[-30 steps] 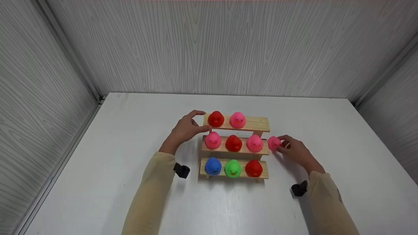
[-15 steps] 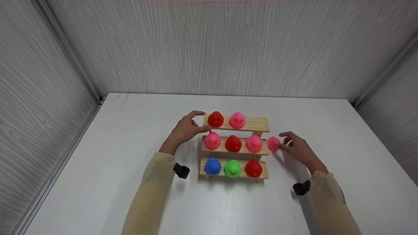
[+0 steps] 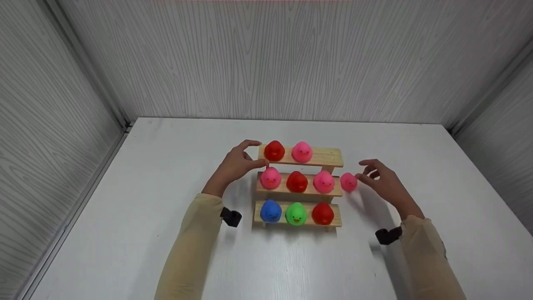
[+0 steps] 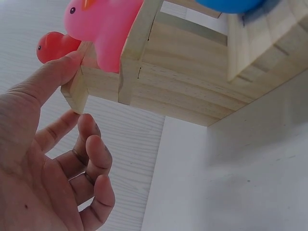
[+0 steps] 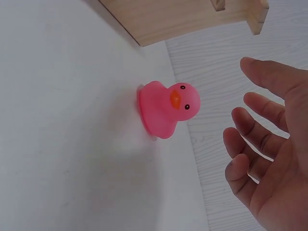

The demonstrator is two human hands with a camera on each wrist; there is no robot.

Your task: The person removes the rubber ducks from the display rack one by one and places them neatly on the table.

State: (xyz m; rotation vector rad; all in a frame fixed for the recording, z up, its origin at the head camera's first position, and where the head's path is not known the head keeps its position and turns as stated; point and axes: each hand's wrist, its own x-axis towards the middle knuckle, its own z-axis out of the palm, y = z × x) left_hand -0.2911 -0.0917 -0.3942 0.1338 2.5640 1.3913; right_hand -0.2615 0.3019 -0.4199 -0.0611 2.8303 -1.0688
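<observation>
My left hand (image 3: 235,166) (image 4: 57,159) pinches the left end of the wooden rack's top shelf (image 3: 329,156) (image 4: 75,91) between thumb and forefinger. A red duck (image 3: 274,151) and a pink duck (image 3: 302,152) stand on that shelf, its right part bare. At the rack's right side, a pink duck (image 3: 349,182) (image 5: 163,109) sits upright on the white table. My right hand (image 3: 385,183) (image 5: 274,144) is beside that duck, fingers apart and loosely bent, holding nothing; the right wrist view shows a gap between them.
The middle shelf carries a pink duck (image 3: 270,178), a red duck (image 3: 297,182) and another pink duck (image 3: 324,182). On the bottom shelf are blue (image 3: 270,211), green (image 3: 296,214) and red (image 3: 322,214) ducks. Grey wood-grain panels (image 3: 266,62) enclose the table (image 3: 291,266).
My right hand has let go of the pink duck beside the rack and moved away, up and to the right. The left hand keeps its place on the top shelf.
</observation>
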